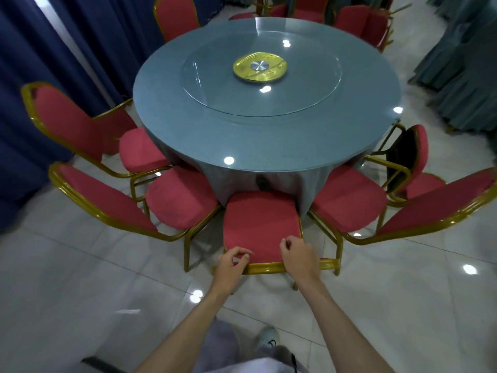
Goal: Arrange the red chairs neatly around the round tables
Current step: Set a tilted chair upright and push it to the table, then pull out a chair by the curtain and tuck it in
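Observation:
A round table (269,146) with a blue-grey cloth and a glass turntable stands ahead of me. Right in front, a red chair (261,219) with a gold frame is tucked in, its seat touching the hanging cloth. My left hand (232,261) curls over the left part of its gold top rail (266,267). My right hand (298,255) lies on the rail's right part with fingers bent over it. Two more red chairs (177,197) (142,152) stand at the left, angled toward the table. To the right is another chair (349,197), and a further one (419,152) stands at the far right.
More red chairs stand behind the table (174,17) (352,20). Dark blue curtains (40,63) hang along the left; grey draped cloth (462,63) fills the right. A gold hub (259,67) sits mid-turntable. The floor is glossy white tile; my shoe (267,337) is below.

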A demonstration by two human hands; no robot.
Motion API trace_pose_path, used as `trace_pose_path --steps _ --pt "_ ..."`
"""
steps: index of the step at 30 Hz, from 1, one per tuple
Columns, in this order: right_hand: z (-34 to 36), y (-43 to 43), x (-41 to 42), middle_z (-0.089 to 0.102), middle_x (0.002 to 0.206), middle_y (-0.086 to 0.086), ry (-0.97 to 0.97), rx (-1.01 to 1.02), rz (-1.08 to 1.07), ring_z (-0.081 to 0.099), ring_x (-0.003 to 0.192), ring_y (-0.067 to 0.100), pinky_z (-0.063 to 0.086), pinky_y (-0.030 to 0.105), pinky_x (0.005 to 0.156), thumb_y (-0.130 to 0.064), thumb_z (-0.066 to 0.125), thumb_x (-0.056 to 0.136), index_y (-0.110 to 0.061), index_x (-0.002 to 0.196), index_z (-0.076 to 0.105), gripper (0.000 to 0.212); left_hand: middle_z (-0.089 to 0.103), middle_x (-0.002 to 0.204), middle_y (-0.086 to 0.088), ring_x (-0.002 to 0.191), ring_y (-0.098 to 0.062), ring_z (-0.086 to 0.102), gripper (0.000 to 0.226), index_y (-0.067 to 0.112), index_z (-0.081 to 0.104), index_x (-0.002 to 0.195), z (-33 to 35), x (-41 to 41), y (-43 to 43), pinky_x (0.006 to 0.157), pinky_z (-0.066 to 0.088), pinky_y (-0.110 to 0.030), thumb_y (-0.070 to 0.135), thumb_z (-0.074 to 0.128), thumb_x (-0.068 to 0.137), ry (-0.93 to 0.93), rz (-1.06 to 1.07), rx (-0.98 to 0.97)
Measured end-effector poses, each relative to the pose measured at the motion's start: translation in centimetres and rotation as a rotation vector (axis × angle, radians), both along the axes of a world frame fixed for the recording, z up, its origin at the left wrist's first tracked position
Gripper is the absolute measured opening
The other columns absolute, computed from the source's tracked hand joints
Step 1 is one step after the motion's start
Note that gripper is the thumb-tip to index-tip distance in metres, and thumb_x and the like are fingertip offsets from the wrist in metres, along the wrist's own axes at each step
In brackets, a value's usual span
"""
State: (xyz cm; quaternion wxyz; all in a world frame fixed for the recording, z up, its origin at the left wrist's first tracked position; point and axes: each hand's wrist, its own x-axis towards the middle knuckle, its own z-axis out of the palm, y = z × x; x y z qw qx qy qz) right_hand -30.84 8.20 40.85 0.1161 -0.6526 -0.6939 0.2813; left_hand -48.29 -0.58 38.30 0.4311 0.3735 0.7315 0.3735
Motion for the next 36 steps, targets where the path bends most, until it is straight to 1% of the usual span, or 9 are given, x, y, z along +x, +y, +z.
trace_pose_path --steps 5,7,11,17,22,25,28,30,36 --pt "-0.7 0.3 -0.7 0.051 0.056 -0.004 -0.028 0.062 -0.011 0.054 0.057 0.021 0.035 0.035 0.051 -0.032 0.050 0.100 -0.022 0.064 0.042 0.038 0.070 0.100 0.004 0.094 -0.012 0.066 0.016 0.024 0.074 0.097 -0.2 -0.6 0.5 0.076 0.051 -0.019 0.014 0.062 0.099 0.006 0.025 0.004" --pt "-1.1 0.4 -0.8 0.047 0.053 -0.005 -0.035 0.095 -0.023 0.049 0.052 0.016 0.027 0.033 0.048 -0.032 0.048 0.099 -0.021 0.063 0.040 0.039 0.070 0.100 0.004 0.095 -0.011 0.066 0.014 0.022 0.074 0.098 -0.2 -0.9 0.7 0.079 0.052 -0.022 0.014 0.062 0.099 0.012 0.012 0.001" --pt "-1.6 0.7 -0.8 0.048 0.052 -0.001 -0.033 0.129 -0.044 0.049 0.050 0.019 0.025 0.034 0.047 -0.031 0.045 0.101 -0.020 0.063 0.041 0.040 0.071 0.100 0.005 0.097 -0.011 0.065 0.011 0.022 0.074 0.099 -0.5 -1.1 1.0 0.083 0.053 -0.025 0.018 0.063 0.099 0.034 -0.002 -0.013" --pt "-1.6 0.6 -0.6 0.049 0.053 -0.001 0.031 0.138 -0.043 0.050 0.051 0.020 0.032 0.036 0.048 -0.033 0.044 0.103 -0.020 0.065 0.044 0.040 0.070 0.097 0.011 0.097 -0.009 0.065 0.010 0.030 0.073 0.095 -0.4 -1.2 1.0 0.081 0.050 -0.023 0.024 0.065 0.098 0.032 0.008 -0.033" --pt "-1.7 0.4 0.2 0.059 0.062 -0.003 0.037 0.075 0.011 0.058 0.063 0.018 0.047 0.039 0.059 -0.036 0.043 0.104 -0.020 0.074 0.059 0.038 0.071 0.098 0.005 0.099 -0.015 0.066 0.008 0.026 0.073 0.097 0.0 -1.4 0.9 0.088 0.053 -0.032 0.023 0.065 0.098 -0.015 0.003 -0.055" --pt "-1.4 0.3 0.5 0.063 0.062 -0.007 0.089 0.032 0.028 0.060 0.062 0.009 0.047 0.034 0.059 -0.038 0.045 0.104 -0.027 0.075 0.065 0.036 0.072 0.097 0.005 0.098 -0.014 0.066 0.009 0.024 0.074 0.098 0.5 -1.6 0.8 0.082 0.051 -0.022 0.021 0.065 0.098 -0.043 -0.030 -0.082" --pt "-0.9 0.4 -0.1 0.067 0.064 -0.016 0.163 -0.011 0.012 0.062 0.061 0.003 0.048 0.031 0.058 -0.040 0.046 0.103 -0.034 0.075 0.066 0.035 0.071 0.103 0.001 0.102 -0.016 0.065 0.012 0.021 0.073 0.102 0.9 -2.5 0.5 0.087 0.054 -0.029 0.020 0.062 0.100 -0.078 -0.063 -0.115" --pt "-0.4 0.4 -1.2 0.068 0.066 -0.021 0.199 -0.033 0.019 0.063 0.064 -0.002 0.046 0.028 0.059 -0.042 0.045 0.103 -0.036 0.077 0.066 0.034 0.070 0.106 0.000 0.101 -0.016 0.064 0.012 0.022 0.072 0.103 1.2 -3.5 0.0 0.082 0.052 -0.029 0.021 0.060 0.101 -0.100 -0.057 -0.137" --pt "1.1 -0.4 -7.2 0.070 0.065 -0.020 0.280 -0.062 0.170 0.065 0.062 -0.002 0.051 0.028 0.062 -0.042 0.047 0.101 -0.034 0.081 0.069 0.031 0.073 0.101 -0.004 0.094 -0.019 0.069 0.012 0.018 0.072 0.101 3.2 -7.9 -2.0 0.078 0.058 -0.032 0.017 0.060 0.101 -0.158 0.034 -0.119"
